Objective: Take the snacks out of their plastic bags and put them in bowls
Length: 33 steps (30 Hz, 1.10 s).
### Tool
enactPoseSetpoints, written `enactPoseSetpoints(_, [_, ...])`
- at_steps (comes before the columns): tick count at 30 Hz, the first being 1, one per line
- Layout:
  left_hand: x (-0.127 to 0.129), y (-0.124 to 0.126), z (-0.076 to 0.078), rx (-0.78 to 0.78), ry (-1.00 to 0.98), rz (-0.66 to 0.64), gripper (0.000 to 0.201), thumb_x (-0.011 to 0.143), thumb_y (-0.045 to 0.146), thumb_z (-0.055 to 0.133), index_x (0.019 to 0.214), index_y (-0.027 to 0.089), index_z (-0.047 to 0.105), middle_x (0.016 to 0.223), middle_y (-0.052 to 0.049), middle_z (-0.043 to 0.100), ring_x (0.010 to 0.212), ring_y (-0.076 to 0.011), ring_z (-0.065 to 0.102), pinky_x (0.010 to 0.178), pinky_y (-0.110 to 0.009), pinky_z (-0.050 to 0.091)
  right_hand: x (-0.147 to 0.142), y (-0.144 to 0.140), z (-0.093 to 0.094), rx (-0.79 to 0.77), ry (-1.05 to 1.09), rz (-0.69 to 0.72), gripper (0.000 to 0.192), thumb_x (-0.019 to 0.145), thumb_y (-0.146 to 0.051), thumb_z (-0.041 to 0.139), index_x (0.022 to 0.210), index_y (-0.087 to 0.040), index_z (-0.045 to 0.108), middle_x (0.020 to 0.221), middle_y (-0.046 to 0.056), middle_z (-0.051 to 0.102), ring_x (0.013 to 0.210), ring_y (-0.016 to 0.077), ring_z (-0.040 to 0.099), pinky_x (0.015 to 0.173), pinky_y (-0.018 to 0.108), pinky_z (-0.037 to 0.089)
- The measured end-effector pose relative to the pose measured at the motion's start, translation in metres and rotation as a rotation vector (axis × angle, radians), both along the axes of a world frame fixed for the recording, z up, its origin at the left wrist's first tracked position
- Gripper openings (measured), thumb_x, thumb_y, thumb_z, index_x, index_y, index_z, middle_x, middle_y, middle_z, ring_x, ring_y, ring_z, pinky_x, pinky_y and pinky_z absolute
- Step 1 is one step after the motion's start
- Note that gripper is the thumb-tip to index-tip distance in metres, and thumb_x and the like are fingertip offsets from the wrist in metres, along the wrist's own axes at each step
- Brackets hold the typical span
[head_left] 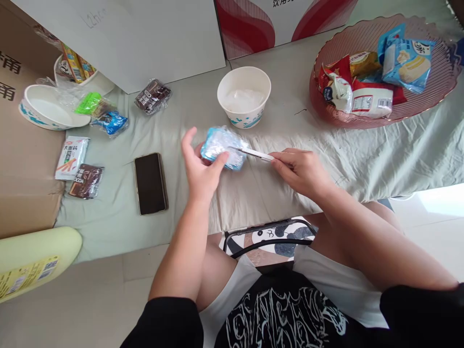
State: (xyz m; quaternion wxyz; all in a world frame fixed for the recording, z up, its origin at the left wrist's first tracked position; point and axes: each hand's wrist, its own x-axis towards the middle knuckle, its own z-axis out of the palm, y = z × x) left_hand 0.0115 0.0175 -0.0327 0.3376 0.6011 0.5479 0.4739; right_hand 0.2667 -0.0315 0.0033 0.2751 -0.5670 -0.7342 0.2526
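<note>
My left hand [203, 166] is closed on the edge of a shiny, blue-and-clear snack packet [219, 140], thumb on top, holding it above the cloth. Between the thumb and fingers of my right hand [299, 170] is a slim white utility knife [260, 154]. Its thin tip points left and lies over the packet; whether it has pierced the wrapper I cannot tell. Just behind the packet stands a white paper bowl [244, 116] with a blue print and something whitish, perhaps clear plastic, inside.
A dark phone [150, 183] lies left of my left arm. Cocoa packets [153, 96] and other wrapped snacks are scattered at left near paper bowls [47, 92]. A pink ribbed basket [326, 48] of snacks stands at right. Boxes [145, 38] line the back.
</note>
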Motion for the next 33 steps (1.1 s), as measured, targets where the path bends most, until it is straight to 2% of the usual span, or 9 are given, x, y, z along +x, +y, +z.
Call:
enactPoseSetpoints(4, [-0.019,0.008,-0.001,-0.020,-0.052,0.074,0.082,0.082,0.069,0.076,0.148,0.036,0.040,0.113,-0.007,0.065,0.091,-0.0204,0.069,0.076,-0.034,0.059,0.013,0.004,-0.005,0.034,-0.056,-0.107,0.031,0.097,-0.032,0.051,0.093,-0.023,0.080,0.082,0.008,0.076,0.079,0.0257,0.070,0.073,0.036,0.050])
enactPoseSetpoints(9, [-0.008,-0.005,0.015,-0.073,-0.003,-0.109,0.063,0.080,0.063,0.077,0.129,0.028,0.059,0.125,-0.011,0.067,0.111,-0.0255,0.069,0.090,-0.037,0.059,0.023,0.008,-0.005,0.116,-0.136,-0.315,0.030,0.095,-0.031,0.054,0.113,-0.022,0.077,0.105,0.014,0.077,0.096,0.0337,0.071,0.087,0.048,0.055])
enactPoseSetpoints(13, [0.004,-0.014,0.024,0.013,0.207,-0.214,0.071,0.071,0.054,0.086,0.130,0.024,0.061,0.142,-0.013,0.063,0.133,-0.0317,0.060,0.111,-0.045,0.051,0.017,0.006,-0.003,0.206,-0.132,-0.236,0.037,0.094,-0.023,0.052,0.125,-0.022,0.071,0.126,0.017,0.074,0.118,0.0365,0.067,0.105,0.057,0.052])
enactPoseSetpoints(16, [0.010,-0.015,0.025,-0.036,0.218,-0.191,0.054,0.075,0.039,0.081,0.124,0.023,0.063,0.126,-0.010,0.071,0.116,-0.0264,0.069,0.102,-0.043,0.057,0.006,0.001,-0.004,0.168,-0.052,-0.065,0.041,0.092,-0.025,0.053,0.131,-0.023,0.067,0.128,0.014,0.073,0.121,0.0343,0.068,0.105,0.054,0.054])
enactPoseSetpoints(20, [0.016,-0.017,0.031,-0.195,-0.061,-0.193,0.033,0.079,0.032,0.071,0.109,0.024,0.063,0.096,-0.004,0.073,0.080,-0.0182,0.072,0.071,-0.032,0.061,-0.005,-0.003,-0.009,0.143,0.040,0.104,0.053,0.089,-0.027,0.058,0.141,-0.023,0.060,0.140,0.014,0.068,0.129,0.0339,0.064,0.107,0.052,0.054])
enactPoseSetpoints(23, [0.014,-0.017,0.039,-0.265,-0.208,-0.228,0.033,0.076,0.032,0.071,0.107,0.025,0.061,0.079,0.000,0.068,0.070,-0.0174,0.069,0.066,-0.032,0.059,-0.006,-0.003,-0.009,0.127,0.050,0.136,0.050,0.089,-0.023,0.055,0.139,-0.022,0.062,0.117,0.012,0.076,0.113,0.0309,0.070,0.100,0.048,0.056])
enactPoseSetpoints(26, [0.007,-0.012,0.042,-0.288,-0.237,-0.097,0.027,0.073,0.026,0.070,0.098,0.026,0.060,0.076,0.001,0.066,0.069,-0.0160,0.067,0.063,-0.029,0.057,-0.003,-0.002,-0.008,0.091,0.019,0.073,0.040,0.090,-0.018,0.051,0.125,-0.025,0.070,0.094,0.008,0.073,0.091,0.0262,0.070,0.088,0.043,0.057])
enactPoseSetpoints(30, [-0.002,-0.009,0.039,-0.330,-0.137,-0.012,0.031,0.069,0.019,0.065,0.099,0.027,0.061,0.078,0.002,0.063,0.060,-0.0136,0.062,0.052,-0.026,0.048,-0.003,-0.002,-0.009,0.091,0.029,0.035,0.044,0.090,-0.021,0.055,0.131,-0.024,0.068,0.115,0.012,0.071,0.094,0.0257,0.069,0.084,0.041,0.058])
enactPoseSetpoints(33, [-0.002,-0.014,0.042,-0.357,0.037,-0.205,0.036,0.068,0.020,0.066,0.104,0.025,0.063,0.080,0.003,0.063,0.054,-0.0120,0.057,0.050,-0.026,0.044,-0.010,-0.002,-0.012,0.149,0.005,0.093,0.045,0.092,-0.027,0.058,0.136,-0.023,0.066,0.138,0.015,0.067,0.122,0.0321,0.064,0.104,0.048,0.052])
